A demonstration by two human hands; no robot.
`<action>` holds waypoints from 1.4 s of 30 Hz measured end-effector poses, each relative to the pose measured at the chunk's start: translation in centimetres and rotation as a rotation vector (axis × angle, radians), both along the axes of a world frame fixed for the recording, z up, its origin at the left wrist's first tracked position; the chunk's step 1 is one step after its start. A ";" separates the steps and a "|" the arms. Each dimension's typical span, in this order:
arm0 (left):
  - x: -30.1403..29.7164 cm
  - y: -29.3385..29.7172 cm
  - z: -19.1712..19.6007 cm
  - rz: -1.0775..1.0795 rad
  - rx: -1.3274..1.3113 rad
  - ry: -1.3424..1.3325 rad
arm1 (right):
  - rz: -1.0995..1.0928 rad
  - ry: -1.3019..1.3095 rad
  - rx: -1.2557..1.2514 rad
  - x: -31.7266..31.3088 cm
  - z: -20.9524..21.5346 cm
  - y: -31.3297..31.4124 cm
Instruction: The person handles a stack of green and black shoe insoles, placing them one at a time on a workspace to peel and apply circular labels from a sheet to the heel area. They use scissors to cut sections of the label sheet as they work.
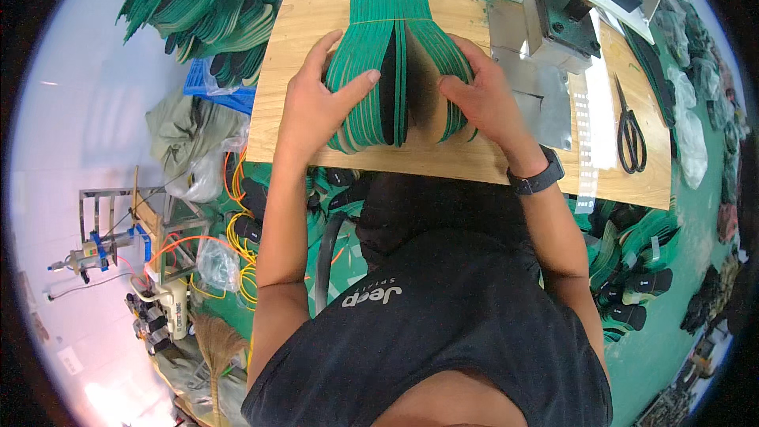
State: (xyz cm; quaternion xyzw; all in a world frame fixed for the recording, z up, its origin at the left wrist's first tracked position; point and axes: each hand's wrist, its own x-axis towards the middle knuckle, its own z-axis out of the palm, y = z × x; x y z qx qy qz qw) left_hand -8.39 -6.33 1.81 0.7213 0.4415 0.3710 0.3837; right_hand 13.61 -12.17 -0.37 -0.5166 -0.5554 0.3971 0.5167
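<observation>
A thick bundle of green-edged insoles point(360, 103) stands on the wooden table in front of me, with a thin band point(391, 20) around its narrower far part. Its near end fans apart, and a gap right of the middle shows black and tan faces. My left hand point(320, 103) is wrapped around the left side, thumb on the edges. From the right, my right hand point(486, 99) grips the other side, its thumb pressed in by the gap. Some fingers of both hands are hidden behind the bundle.
Black scissors point(630, 138) lie at the table's right, near a strip of white labels point(585, 142). A machine with a dark metal block point(561, 24) stands at the back right. More green insoles point(198, 0) are heaped at the far left, above a blue crate point(217, 91).
</observation>
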 end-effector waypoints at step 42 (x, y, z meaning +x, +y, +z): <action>3.4 16.8 1.9 0.003 0.210 0.386 | -0.104 -0.539 0.270 -0.4 5.3 0.4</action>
